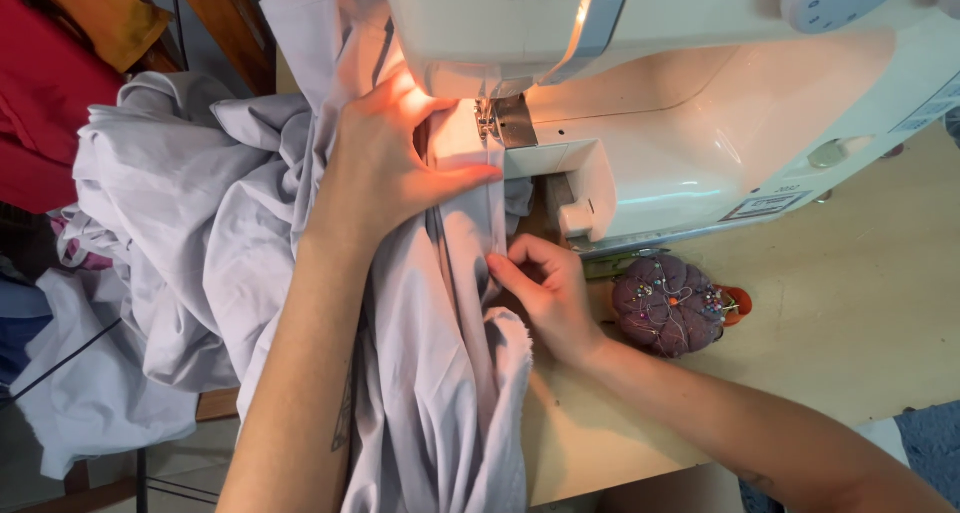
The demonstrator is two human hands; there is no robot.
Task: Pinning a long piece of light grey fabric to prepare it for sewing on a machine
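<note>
Head view: left hand (385, 158) flat on lilac fabric (440, 373) (right hand (545, 288) pinches edge).

Matt pale lilac cloth (440, 373) (frayed edge), glossy white plastic sewing machine (690, 143), smooth light wooden tabletop (860, 313), fabric pincushion (667, 304).

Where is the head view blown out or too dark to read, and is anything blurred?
Head view: the machine lamp overexposes the needle area and washes the left hand orange; glare streaks the white sewing machine body. The pale fabric on the left is evenly lit and readable; the far left edge falls into shadow. The right hand and the pincushion look sharp, with no evident motion blur.
</note>
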